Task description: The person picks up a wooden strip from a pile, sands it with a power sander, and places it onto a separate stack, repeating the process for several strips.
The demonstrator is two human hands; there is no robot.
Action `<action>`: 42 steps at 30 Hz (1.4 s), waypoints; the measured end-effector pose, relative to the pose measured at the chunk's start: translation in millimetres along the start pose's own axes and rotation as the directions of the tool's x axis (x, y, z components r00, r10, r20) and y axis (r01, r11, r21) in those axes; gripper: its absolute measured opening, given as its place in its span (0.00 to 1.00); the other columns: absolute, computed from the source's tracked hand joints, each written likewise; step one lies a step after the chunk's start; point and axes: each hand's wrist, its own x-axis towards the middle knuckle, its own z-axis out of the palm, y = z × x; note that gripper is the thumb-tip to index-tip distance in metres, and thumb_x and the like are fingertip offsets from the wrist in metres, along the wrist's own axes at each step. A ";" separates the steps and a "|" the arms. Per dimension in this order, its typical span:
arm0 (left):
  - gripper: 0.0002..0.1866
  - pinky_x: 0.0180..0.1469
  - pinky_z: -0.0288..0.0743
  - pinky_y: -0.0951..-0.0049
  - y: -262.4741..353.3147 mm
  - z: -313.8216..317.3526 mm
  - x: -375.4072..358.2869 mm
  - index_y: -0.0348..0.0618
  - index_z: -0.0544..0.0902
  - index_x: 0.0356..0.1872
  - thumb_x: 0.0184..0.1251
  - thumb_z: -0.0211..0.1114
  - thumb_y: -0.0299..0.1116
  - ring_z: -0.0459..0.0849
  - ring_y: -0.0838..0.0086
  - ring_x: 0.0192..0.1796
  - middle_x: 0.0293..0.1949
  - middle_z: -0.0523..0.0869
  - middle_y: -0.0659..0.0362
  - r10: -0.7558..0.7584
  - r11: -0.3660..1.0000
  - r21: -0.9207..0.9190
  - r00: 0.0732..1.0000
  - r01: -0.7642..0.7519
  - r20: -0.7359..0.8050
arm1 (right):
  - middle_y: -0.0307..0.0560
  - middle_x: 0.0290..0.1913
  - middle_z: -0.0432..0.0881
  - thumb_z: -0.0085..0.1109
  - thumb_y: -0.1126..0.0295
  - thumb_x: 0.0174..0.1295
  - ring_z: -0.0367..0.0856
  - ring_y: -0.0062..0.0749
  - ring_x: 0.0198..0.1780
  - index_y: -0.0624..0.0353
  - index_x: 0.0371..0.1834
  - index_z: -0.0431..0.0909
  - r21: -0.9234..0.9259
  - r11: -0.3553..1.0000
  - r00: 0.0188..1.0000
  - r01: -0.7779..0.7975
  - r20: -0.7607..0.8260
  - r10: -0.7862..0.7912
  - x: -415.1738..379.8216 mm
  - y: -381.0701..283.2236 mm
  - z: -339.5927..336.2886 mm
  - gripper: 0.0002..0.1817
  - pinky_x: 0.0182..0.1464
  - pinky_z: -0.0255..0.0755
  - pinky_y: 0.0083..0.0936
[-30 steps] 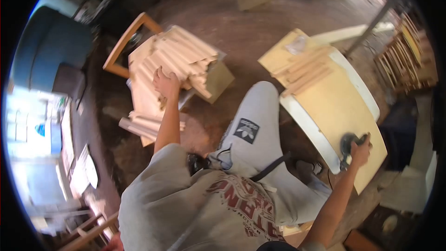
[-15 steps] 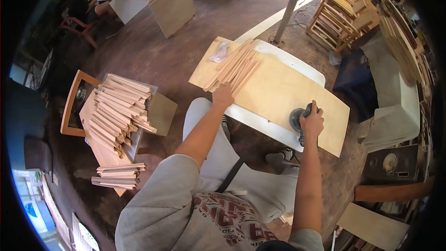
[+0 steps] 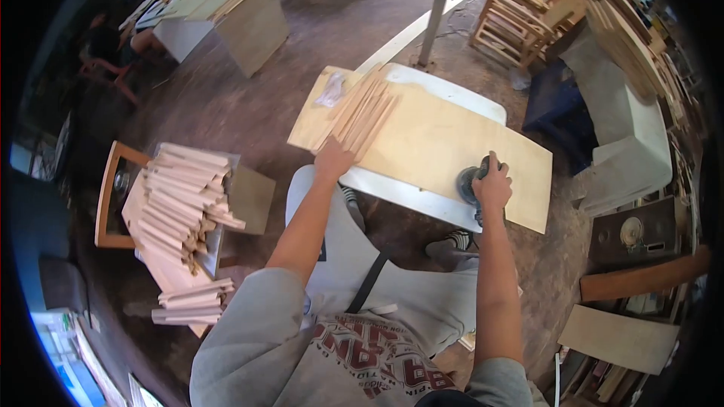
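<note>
woodworking workshop | stacked wooden slats [image 3: 181, 200] | plywood board [image 3: 445, 151] | wooden frames [image 3: 520, 19] | dusty floor [image 3: 241, 105]

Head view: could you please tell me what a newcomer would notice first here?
Probably the pale plywood board across the white table, with the right hand gripping a sander near its edge. The left hand rests on wooden slats there; a bigger slat pile sits far left.

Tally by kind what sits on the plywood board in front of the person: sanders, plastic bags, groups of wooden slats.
Sander, under the right hand: 1
Clear plastic bag: 1
Group of wooden slats, left hand at its near end: 1
Total: 3, all on the plywood board.
</note>
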 end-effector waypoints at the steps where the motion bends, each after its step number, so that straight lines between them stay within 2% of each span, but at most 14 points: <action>1: 0.29 0.62 0.80 0.46 7.4 -2.3 0.0 0.36 0.75 0.63 0.64 0.69 0.43 0.87 0.41 0.59 0.55 0.88 0.35 0.002 0.996 -0.086 0.998 -0.007 -0.056 | 0.54 0.70 0.74 0.70 0.65 0.54 0.83 0.62 0.58 0.32 0.79 0.67 0.001 1.000 1.000 -0.004 -0.028 0.004 3.3 3.6 -1.4 0.45 0.53 0.84 0.53; 5: 0.22 0.54 0.78 0.40 22.3 21.8 -43.2 0.40 0.77 0.60 0.70 0.61 0.40 0.87 0.37 0.50 0.44 0.88 0.35 0.284 0.890 -0.293 0.928 -0.349 -0.243 | 0.52 0.71 0.74 0.73 0.65 0.47 0.83 0.62 0.57 0.36 0.81 0.65 0.023 1.000 1.000 -0.014 -0.014 0.015 4.5 6.4 -8.1 0.51 0.54 0.85 0.53; 7: 0.20 0.51 0.79 0.41 29.3 43.0 -65.9 0.39 0.78 0.58 0.75 0.59 0.42 0.87 0.37 0.46 0.38 0.88 0.35 0.384 0.834 -0.325 0.892 -0.446 -0.238 | 0.51 0.71 0.74 0.75 0.66 0.46 0.84 0.61 0.56 0.36 0.79 0.67 0.059 0.998 1.000 -0.012 -0.026 0.014 7.1 9.4 -5.2 0.50 0.51 0.85 0.52; 9: 0.20 0.50 0.80 0.44 27.2 66.6 -76.9 0.38 0.80 0.55 0.78 0.59 0.46 0.88 0.38 0.45 0.37 0.88 0.36 0.485 0.832 -0.262 0.870 -0.489 -0.085 | 0.51 0.70 0.75 0.75 0.66 0.45 0.85 0.61 0.55 0.36 0.78 0.68 0.074 0.997 1.000 -0.011 -0.012 0.012 5.8 8.3 -6.4 0.49 0.50 0.86 0.52; 12: 0.22 0.50 0.80 0.45 26.6 85.4 -105.2 0.36 0.81 0.53 0.79 0.59 0.48 0.89 0.40 0.46 0.36 0.89 0.39 0.467 0.811 -0.416 0.883 -0.411 0.040 | 0.52 0.68 0.76 0.76 0.65 0.45 0.85 0.61 0.54 0.35 0.77 0.69 0.060 0.998 1.000 -0.006 -0.014 0.007 -2.9 2.0 -10.3 0.49 0.49 0.86 0.51; 15: 0.21 0.50 0.81 0.48 7.8 120.8 -107.1 0.38 0.82 0.51 0.80 0.58 0.49 0.90 0.43 0.45 0.37 0.91 0.43 0.420 0.857 -0.360 0.905 -0.368 0.075 | 0.52 0.65 0.77 0.77 0.64 0.45 0.85 0.61 0.54 0.34 0.76 0.69 0.036 0.999 1.000 -0.010 0.005 0.010 -10.3 -4.1 -11.4 0.48 0.49 0.85 0.51; 18: 0.22 0.46 0.81 0.53 -1.6 124.9 -90.6 0.37 0.81 0.50 0.80 0.58 0.50 0.91 0.53 0.39 0.34 0.91 0.50 0.356 0.895 -0.419 0.811 -0.152 0.465 | 0.53 0.63 0.77 0.77 0.63 0.45 0.86 0.61 0.54 0.33 0.76 0.69 0.050 0.998 0.999 0.034 0.031 -0.035 -11.3 -4.1 -7.8 0.48 0.50 0.85 0.51; 24: 0.24 0.29 0.72 0.68 -10.9 145.1 -85.7 0.38 0.81 0.44 0.81 0.58 0.53 0.75 0.75 0.25 0.25 0.78 0.63 0.333 0.772 -0.592 0.647 0.231 0.686 | 0.52 0.65 0.78 0.79 0.61 0.45 0.85 0.57 0.57 0.29 0.78 0.69 0.068 0.987 0.987 0.147 0.059 -0.151 -28.5 -26.4 -22.8 0.50 0.54 0.84 0.50; 27: 0.23 0.25 0.66 0.72 0.2 131.1 -93.7 0.41 0.81 0.42 0.83 0.56 0.54 0.70 0.80 0.23 0.23 0.74 0.67 0.344 0.768 -0.603 0.654 0.217 0.673 | 0.53 0.67 0.77 0.80 0.63 0.46 0.83 0.57 0.60 0.27 0.78 0.69 0.089 0.962 0.959 0.260 0.089 -0.267 -44.4 -55.0 -46.2 0.50 0.54 0.84 0.51; 30: 0.26 0.34 0.78 0.63 -3.4 147.1 -85.0 0.36 0.83 0.48 0.83 0.56 0.54 0.84 0.65 0.29 0.29 0.85 0.55 0.348 0.812 -0.566 0.656 0.146 0.669 | 0.51 0.66 0.76 0.80 0.62 0.47 0.84 0.57 0.57 0.24 0.78 0.67 0.101 0.915 0.915 0.391 0.065 -0.399 -56.6 -74.2 -32.7 0.50 0.50 0.85 0.51; 33: 0.30 0.53 0.82 0.54 -13.5 174.9 -82.1 0.32 0.84 0.57 0.83 0.55 0.55 0.90 0.45 0.50 0.45 0.91 0.38 0.444 0.849 -0.506 0.726 -0.153 0.525 | 0.52 0.67 0.75 0.80 0.63 0.48 0.84 0.56 0.56 0.24 0.79 0.67 0.077 0.880 0.876 0.469 0.085 -0.475 -64.7 -100.0 -23.3 0.51 0.48 0.86 0.49; 36: 0.33 0.67 0.75 0.52 -8.0 155.4 -87.1 0.31 0.81 0.64 0.83 0.55 0.56 0.81 0.39 0.67 0.58 0.85 0.31 0.434 0.852 -0.509 0.708 -0.121 0.557 | 0.53 0.66 0.76 0.80 0.64 0.47 0.84 0.56 0.56 0.24 0.78 0.67 0.055 0.887 0.879 0.459 0.118 -0.462 -55.5 -117.9 -24.5 0.50 0.47 0.87 0.48; 39: 0.32 0.59 0.79 0.54 -10.7 159.3 -90.0 0.30 0.83 0.58 0.83 0.56 0.56 0.89 0.44 0.55 0.47 0.90 0.37 0.494 0.825 -0.498 0.769 -0.266 0.407 | 0.52 0.64 0.76 0.79 0.65 0.47 0.85 0.56 0.54 0.25 0.77 0.67 0.018 0.907 0.900 0.421 0.111 -0.421 -36.6 -120.7 -26.2 0.50 0.45 0.87 0.48; 42: 0.33 0.65 0.75 0.52 -7.3 153.0 -92.7 0.30 0.83 0.61 0.82 0.55 0.57 0.82 0.38 0.65 0.55 0.87 0.33 0.444 0.853 -0.483 0.758 -0.196 0.477 | 0.52 0.63 0.76 0.79 0.65 0.48 0.85 0.57 0.54 0.26 0.77 0.67 -0.014 0.919 0.913 0.395 0.122 -0.390 -21.8 -119.1 -26.4 0.49 0.45 0.87 0.47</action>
